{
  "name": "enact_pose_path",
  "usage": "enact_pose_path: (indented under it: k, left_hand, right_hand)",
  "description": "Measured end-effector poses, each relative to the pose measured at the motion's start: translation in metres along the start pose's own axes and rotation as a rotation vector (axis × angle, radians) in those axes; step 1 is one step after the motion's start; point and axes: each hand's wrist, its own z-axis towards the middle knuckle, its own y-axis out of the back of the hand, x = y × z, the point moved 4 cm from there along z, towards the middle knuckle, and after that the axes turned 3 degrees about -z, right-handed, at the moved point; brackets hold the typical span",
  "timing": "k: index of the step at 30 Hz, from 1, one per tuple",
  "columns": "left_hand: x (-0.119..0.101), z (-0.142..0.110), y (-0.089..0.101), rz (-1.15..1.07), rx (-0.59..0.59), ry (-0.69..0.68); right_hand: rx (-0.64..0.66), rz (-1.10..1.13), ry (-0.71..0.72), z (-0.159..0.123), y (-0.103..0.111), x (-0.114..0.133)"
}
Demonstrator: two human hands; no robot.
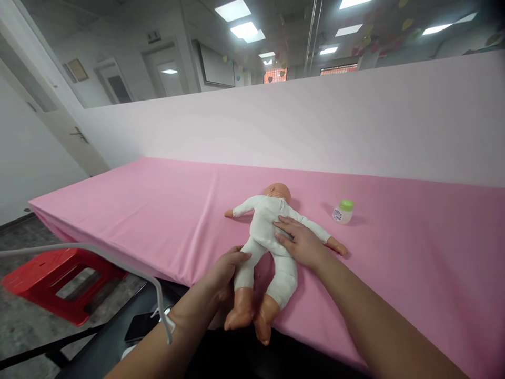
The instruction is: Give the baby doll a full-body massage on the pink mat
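Note:
A baby doll in a white bodysuit lies face down on the pink sheet, head away from me and bare feet at the near edge. My left hand is wrapped around the doll's left leg near the knee. My right hand lies flat on the doll's lower back with fingers stretched out. A small white bottle with a green cap stands on the sheet to the right of the doll's head, apart from both hands.
A pale pink partition rises behind the covered table. A red plastic stool stands on the floor at the left. A white cable runs to my left wrist. A dark phone lies below the table edge.

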Motion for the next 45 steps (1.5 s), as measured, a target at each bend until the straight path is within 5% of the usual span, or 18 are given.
enact_pose_path:
  k: [5,11,17,23,36,45]
  left_hand:
    - [-0.007,0.006,0.001,0.057,-0.007,-0.059]
    - [-0.013,-0.002,0.004,0.489,0.036,-0.217]
    - [-0.039,0.000,0.003,0.906,-0.205,-0.496]
    - [-0.051,0.011,-0.025,1.092,0.060,-0.816]
    - [-0.043,0.034,-0.033,1.209,0.166,-0.850]
    - [-0.061,0.048,-0.040,1.304,0.023,-0.835]
  right_hand:
    - [0.004,-0.048,0.014,-0.002,-0.004,0.006]
    - [0.120,-0.153,0.062,-0.007,-0.004,0.018]
    - [0.167,-0.167,0.061,-0.023,0.025,0.037]
    - [0.189,-0.160,0.024,-0.044,0.056,0.060]
    - [0.304,-0.199,0.064,-0.042,0.017,0.079]
    - [0.108,-0.232,-0.016,-0.034,0.023,0.056]
